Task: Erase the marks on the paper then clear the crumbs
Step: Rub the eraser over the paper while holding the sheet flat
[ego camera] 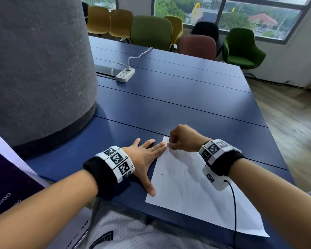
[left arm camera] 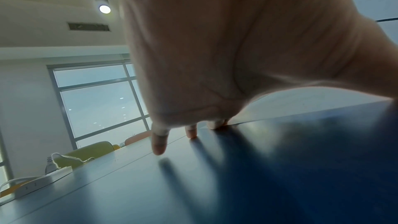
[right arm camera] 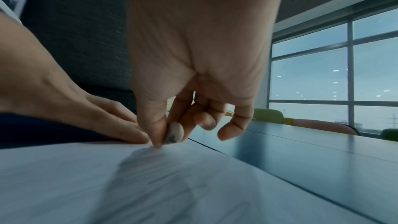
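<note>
1. the paper (ego camera: 196, 186) lies flat on the blue desk (ego camera: 169, 105), straight in front of the person, its long axis running from the near right corner by the body to the far left corner up by the hands.
2. the right hand (ego camera: 182, 138) is at that far corner, its grip closed to a pinch: thumb and forefinger hold a small grey-smudged eraser (right arm camera: 174, 133), tip down on or just above the sheet; the other fingers (right arm camera: 234, 131) curl loose.
3. the left hand (ego camera: 144, 157) lies flat with fingers spread, mostly on the desk, its fingertips on the sheet's left edge just beside the eraser; it holds nothing and seems to pin the paper.
4. faint pencil strokes (ego camera: 180, 169) show across the middle of the sheet, nearer the body than the eraser, so the rubbing likely needs to travel back along the long axis toward the person.
5. the right hand is the one to do it; the left looks too far up the edge to steady the near half.
6. crumbs cannot be made out.
</note>
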`<act>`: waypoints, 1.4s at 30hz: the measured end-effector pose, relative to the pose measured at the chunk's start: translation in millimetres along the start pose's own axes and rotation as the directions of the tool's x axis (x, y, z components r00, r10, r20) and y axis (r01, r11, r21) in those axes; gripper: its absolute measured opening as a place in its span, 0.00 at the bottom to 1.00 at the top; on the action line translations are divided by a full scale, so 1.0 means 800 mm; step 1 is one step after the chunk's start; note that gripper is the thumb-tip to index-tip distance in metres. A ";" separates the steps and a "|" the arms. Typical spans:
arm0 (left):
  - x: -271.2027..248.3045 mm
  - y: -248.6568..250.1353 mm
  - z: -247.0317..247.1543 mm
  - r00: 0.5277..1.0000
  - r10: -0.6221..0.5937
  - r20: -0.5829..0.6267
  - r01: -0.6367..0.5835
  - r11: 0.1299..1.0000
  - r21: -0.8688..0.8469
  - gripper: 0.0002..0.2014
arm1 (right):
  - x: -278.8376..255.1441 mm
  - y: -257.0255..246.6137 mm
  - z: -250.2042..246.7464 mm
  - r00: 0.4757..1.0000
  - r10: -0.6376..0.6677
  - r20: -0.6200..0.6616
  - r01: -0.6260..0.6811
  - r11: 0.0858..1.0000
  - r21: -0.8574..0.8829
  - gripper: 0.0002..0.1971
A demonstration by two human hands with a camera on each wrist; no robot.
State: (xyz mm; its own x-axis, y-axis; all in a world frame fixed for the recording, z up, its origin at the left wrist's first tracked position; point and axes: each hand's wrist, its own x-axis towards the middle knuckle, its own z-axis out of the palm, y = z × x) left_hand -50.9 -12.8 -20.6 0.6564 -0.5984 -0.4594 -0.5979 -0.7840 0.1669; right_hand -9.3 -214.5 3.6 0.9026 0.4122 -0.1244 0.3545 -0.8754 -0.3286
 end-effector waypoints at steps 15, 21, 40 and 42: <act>0.006 -0.001 -0.001 1.000 -0.009 0.026 0.009 1.000 -0.008 0.77 | -0.014 -0.012 0.006 0.978 -0.114 0.175 0.116 0.993 0.003 0.03; 0.001 0.006 -0.013 0.994 -0.059 0.096 0.058 0.998 0.016 0.76 | -0.004 0.005 0.001 1.000 -0.031 0.005 0.031 0.999 -0.016 0.05; -0.001 0.003 -0.010 0.988 -0.065 0.141 0.073 0.996 -0.047 0.76 | -0.007 0.005 -0.003 0.999 0.011 0.053 -0.013 1.000 0.029 0.07; -0.001 0.002 -0.010 0.988 -0.063 0.140 0.070 0.996 -0.046 0.76 | -0.006 0.009 -0.001 1.000 0.021 0.013 -0.021 0.999 0.041 0.06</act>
State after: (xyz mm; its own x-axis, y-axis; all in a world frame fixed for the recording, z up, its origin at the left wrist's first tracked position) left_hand -48.8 -15.3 -12.8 0.6218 -0.5189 -0.5866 -0.5285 -0.8308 0.1747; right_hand -11.3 -222.7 2.5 0.9065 0.3972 -0.1429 0.3250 -0.8727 -0.3643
